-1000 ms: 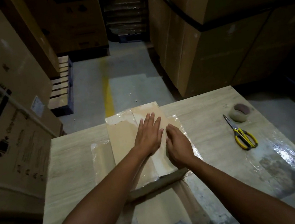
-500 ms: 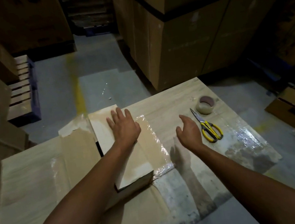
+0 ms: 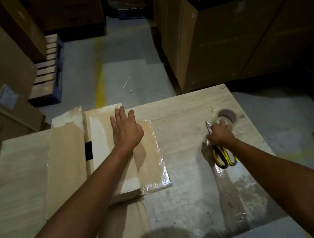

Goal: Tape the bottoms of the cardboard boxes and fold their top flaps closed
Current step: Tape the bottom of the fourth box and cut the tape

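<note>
Box (image 3: 103, 146) laid flat near tabletop (image 3: 182, 115) far edge, left of centre; one flap (image 3: 67, 161) spread toward left edge, another (image 3: 150, 154) film-covered at right. Left arm extended forward, left hand (image 3: 126, 131) pressed palm-down on box, fingers open and spread. Right arm stretched toward far right corner, right hand (image 3: 220, 135) placed over scissors (image 3: 222, 155) blades, yellow handles left exposed below wrist; fingers curled onto tape roll (image 3: 227, 117), firm grip cannot be told.
</note>
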Demonstrator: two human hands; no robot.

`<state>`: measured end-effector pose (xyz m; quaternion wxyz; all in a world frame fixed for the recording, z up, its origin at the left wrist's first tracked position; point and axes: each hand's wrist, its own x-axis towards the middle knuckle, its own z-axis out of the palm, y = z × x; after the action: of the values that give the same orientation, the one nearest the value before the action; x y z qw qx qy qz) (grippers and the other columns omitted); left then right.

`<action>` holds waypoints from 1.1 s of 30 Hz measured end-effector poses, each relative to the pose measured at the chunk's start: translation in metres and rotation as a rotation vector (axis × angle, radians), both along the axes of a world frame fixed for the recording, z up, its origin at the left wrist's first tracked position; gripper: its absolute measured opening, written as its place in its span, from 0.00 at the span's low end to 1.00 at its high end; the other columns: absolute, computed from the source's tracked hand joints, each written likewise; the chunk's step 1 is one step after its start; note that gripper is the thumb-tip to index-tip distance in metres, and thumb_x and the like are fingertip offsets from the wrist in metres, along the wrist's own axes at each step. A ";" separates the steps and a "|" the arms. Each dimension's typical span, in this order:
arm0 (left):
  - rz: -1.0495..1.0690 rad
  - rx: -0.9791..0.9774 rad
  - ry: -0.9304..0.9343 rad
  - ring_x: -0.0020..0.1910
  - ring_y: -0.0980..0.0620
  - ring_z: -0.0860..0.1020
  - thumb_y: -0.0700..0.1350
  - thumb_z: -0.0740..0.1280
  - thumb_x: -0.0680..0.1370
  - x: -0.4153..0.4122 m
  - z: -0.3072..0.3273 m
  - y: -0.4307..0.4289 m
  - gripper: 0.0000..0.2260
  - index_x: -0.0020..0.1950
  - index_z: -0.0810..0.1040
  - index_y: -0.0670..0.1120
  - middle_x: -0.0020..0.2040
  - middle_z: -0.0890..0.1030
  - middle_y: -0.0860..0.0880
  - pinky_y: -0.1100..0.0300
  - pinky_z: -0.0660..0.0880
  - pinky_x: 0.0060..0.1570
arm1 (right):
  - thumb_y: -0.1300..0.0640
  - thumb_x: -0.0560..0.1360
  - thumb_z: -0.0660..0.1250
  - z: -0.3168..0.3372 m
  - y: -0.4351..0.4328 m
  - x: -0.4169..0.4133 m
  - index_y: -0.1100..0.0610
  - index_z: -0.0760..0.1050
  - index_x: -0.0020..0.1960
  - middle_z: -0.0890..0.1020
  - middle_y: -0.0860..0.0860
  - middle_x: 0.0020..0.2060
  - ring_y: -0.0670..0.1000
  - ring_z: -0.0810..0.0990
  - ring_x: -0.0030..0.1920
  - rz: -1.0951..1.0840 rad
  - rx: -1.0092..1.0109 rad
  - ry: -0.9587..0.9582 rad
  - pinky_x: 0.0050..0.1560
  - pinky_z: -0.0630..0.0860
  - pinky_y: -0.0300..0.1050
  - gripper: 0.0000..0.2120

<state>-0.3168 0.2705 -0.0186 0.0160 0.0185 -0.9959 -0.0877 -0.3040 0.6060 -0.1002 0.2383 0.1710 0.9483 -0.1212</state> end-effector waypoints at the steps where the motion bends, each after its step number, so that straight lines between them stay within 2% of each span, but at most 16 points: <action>1: 0.002 -0.016 -0.002 0.79 0.40 0.51 0.46 0.63 0.78 0.000 -0.001 0.000 0.24 0.74 0.66 0.44 0.79 0.56 0.39 0.43 0.47 0.77 | 0.47 0.71 0.62 -0.002 0.002 -0.005 0.55 0.74 0.65 0.66 0.64 0.72 0.67 0.58 0.73 0.025 0.028 -0.033 0.68 0.62 0.62 0.25; 4: 0.007 -0.047 -0.006 0.79 0.40 0.51 0.47 0.63 0.77 0.000 -0.003 -0.002 0.24 0.73 0.68 0.44 0.79 0.56 0.39 0.44 0.48 0.77 | 0.50 0.75 0.66 0.007 0.003 -0.008 0.57 0.74 0.64 0.70 0.62 0.68 0.64 0.61 0.71 0.071 0.052 -0.046 0.69 0.60 0.56 0.20; 7: 0.023 -0.054 0.000 0.79 0.41 0.52 0.47 0.63 0.77 0.001 -0.003 -0.001 0.23 0.72 0.69 0.43 0.79 0.57 0.39 0.44 0.49 0.77 | 0.52 0.73 0.71 0.009 0.007 -0.008 0.59 0.76 0.62 0.75 0.61 0.61 0.63 0.64 0.68 0.070 -0.002 0.004 0.66 0.64 0.53 0.20; 10: 0.042 -0.041 0.014 0.79 0.42 0.53 0.46 0.63 0.78 0.001 -0.002 0.005 0.22 0.72 0.71 0.43 0.79 0.59 0.41 0.44 0.49 0.77 | 0.55 0.77 0.67 0.016 0.001 -0.001 0.59 0.80 0.58 0.79 0.61 0.56 0.62 0.69 0.66 0.109 -0.101 0.111 0.63 0.67 0.51 0.12; 13: 0.062 -0.034 0.016 0.80 0.44 0.53 0.46 0.63 0.79 0.001 0.000 0.012 0.21 0.71 0.71 0.44 0.79 0.59 0.43 0.43 0.48 0.76 | 0.52 0.75 0.72 0.033 -0.016 0.006 0.57 0.81 0.59 0.81 0.59 0.58 0.62 0.76 0.62 0.074 -0.230 0.277 0.59 0.73 0.49 0.15; 15: 0.071 -0.025 0.015 0.80 0.44 0.53 0.46 0.62 0.79 0.000 0.001 0.016 0.21 0.71 0.71 0.44 0.79 0.59 0.43 0.42 0.47 0.76 | 0.56 0.73 0.73 0.048 -0.030 0.007 0.52 0.79 0.60 0.82 0.57 0.57 0.61 0.79 0.58 0.038 -0.291 0.364 0.54 0.75 0.49 0.15; 17: 0.079 -0.026 0.017 0.79 0.44 0.55 0.46 0.63 0.79 0.000 0.001 0.017 0.20 0.71 0.72 0.44 0.79 0.61 0.44 0.43 0.48 0.76 | 0.60 0.72 0.70 0.062 -0.046 0.007 0.47 0.74 0.61 0.83 0.55 0.53 0.61 0.81 0.53 0.026 -0.369 0.390 0.46 0.76 0.49 0.19; 20: 0.104 -0.018 0.077 0.72 0.40 0.65 0.44 0.65 0.76 0.005 0.004 0.015 0.19 0.67 0.75 0.43 0.72 0.69 0.41 0.43 0.60 0.71 | 0.58 0.71 0.72 0.078 -0.073 0.010 0.46 0.72 0.64 0.84 0.51 0.51 0.56 0.82 0.50 0.001 -0.520 0.449 0.48 0.79 0.52 0.24; 22: 0.147 -0.002 0.136 0.62 0.38 0.71 0.43 0.66 0.75 0.009 0.007 0.009 0.19 0.65 0.76 0.41 0.63 0.74 0.39 0.45 0.70 0.62 | 0.58 0.70 0.75 0.084 -0.091 0.011 0.50 0.77 0.61 0.85 0.50 0.48 0.52 0.82 0.48 -0.031 -0.663 0.476 0.51 0.79 0.54 0.21; 24: 0.182 0.014 0.154 0.57 0.39 0.72 0.42 0.66 0.75 0.013 0.011 0.001 0.18 0.64 0.75 0.40 0.58 0.75 0.39 0.46 0.73 0.55 | 0.59 0.69 0.77 0.089 -0.108 0.013 0.55 0.81 0.57 0.84 0.50 0.45 0.50 0.82 0.45 -0.057 -0.788 0.472 0.52 0.80 0.54 0.17; 27: 0.165 0.080 0.157 0.56 0.38 0.73 0.41 0.65 0.76 0.018 0.014 -0.011 0.15 0.61 0.76 0.37 0.55 0.77 0.38 0.47 0.73 0.54 | 0.60 0.72 0.75 0.097 -0.135 0.022 0.52 0.77 0.57 0.83 0.52 0.45 0.50 0.82 0.47 -0.094 -0.926 0.449 0.54 0.80 0.54 0.16; 29: 0.082 0.124 0.150 0.56 0.38 0.74 0.40 0.64 0.76 0.022 0.015 -0.019 0.13 0.59 0.77 0.37 0.56 0.77 0.38 0.47 0.73 0.54 | 0.60 0.74 0.73 0.101 -0.153 0.028 0.48 0.74 0.61 0.80 0.52 0.47 0.47 0.78 0.47 -0.117 -0.971 0.460 0.53 0.79 0.49 0.19; 31: 0.000 0.135 0.107 0.59 0.39 0.74 0.40 0.63 0.77 0.027 0.021 -0.028 0.13 0.60 0.76 0.38 0.58 0.78 0.39 0.48 0.72 0.56 | 0.60 0.75 0.72 0.108 -0.171 0.034 0.50 0.75 0.62 0.79 0.51 0.51 0.45 0.76 0.48 -0.132 -0.971 0.494 0.50 0.75 0.43 0.17; 33: -0.076 0.096 0.056 0.62 0.41 0.73 0.40 0.61 0.77 0.029 0.028 -0.038 0.13 0.61 0.75 0.40 0.59 0.77 0.41 0.50 0.69 0.61 | 0.62 0.75 0.71 0.115 -0.188 0.037 0.52 0.77 0.63 0.80 0.50 0.55 0.48 0.77 0.52 -0.143 -0.977 0.507 0.52 0.75 0.41 0.17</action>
<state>-0.2877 0.2322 0.0091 0.0395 -0.0211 -0.9896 -0.1364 -0.2672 0.4180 0.0148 0.0456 0.0699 0.7956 -0.6001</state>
